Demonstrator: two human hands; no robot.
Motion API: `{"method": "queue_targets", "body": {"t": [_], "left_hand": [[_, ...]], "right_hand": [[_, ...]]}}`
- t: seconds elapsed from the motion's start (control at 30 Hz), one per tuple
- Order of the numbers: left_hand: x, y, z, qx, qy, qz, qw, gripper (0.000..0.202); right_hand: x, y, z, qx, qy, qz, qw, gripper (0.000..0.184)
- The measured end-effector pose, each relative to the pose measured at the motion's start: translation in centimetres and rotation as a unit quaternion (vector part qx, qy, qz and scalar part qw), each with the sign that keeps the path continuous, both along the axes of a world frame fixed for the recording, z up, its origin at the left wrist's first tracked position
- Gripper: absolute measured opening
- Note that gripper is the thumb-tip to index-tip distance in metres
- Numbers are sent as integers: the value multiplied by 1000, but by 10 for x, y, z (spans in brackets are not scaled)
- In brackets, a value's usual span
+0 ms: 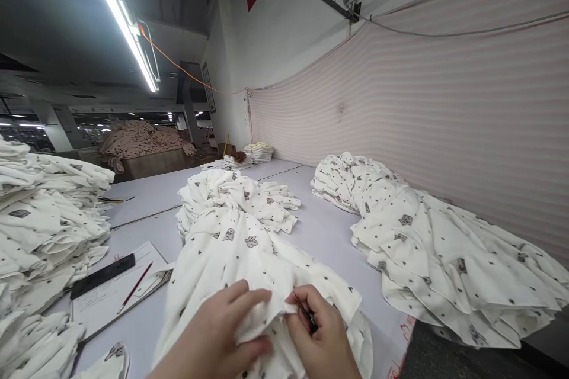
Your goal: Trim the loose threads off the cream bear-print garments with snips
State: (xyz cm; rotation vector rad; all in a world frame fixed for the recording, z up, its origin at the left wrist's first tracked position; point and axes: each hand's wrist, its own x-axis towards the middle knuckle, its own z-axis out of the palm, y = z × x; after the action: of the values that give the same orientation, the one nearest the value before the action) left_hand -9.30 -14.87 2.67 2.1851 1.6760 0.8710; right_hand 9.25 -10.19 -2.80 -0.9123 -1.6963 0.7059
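Note:
A stack of white printed fabric pieces (231,249) lies in front of me on the grey table (324,231). My left hand (222,331) pinches a fold of the top piece between thumb and fingers. My right hand (317,331) is closed beside it, holding a thin dark tool (306,312) whose tip touches the same fold. Both hands press on the near end of the stack.
More white printed fabric is piled at the left (48,219), at the right (435,254) and behind the stack (240,195). A clipboard with paper (115,290), a red pencil (134,288) and a black bar (102,276) lie at the left. A striped cloth (422,112) covers the wall.

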Motion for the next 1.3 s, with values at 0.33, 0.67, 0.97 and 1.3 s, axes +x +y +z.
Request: {"method": "queue_targets", "body": {"t": [0.33,0.67,0.97,1.3], "left_hand": [[14,0,-30,66,-204,15,977,7],[18,12,-3,-121,-342,-15,932,22],[22,8,-9,-99,-276,9,956,22],[27,11,-9,-136,-435,15,890,23]], "right_hand": [[6,1,6,45,-1,4,999,11],[-11,0,5,100,32,34,994,16],[-18,6,12,16,-23,31,999,20],[2,0,6,-4,28,62,998,20]]}}
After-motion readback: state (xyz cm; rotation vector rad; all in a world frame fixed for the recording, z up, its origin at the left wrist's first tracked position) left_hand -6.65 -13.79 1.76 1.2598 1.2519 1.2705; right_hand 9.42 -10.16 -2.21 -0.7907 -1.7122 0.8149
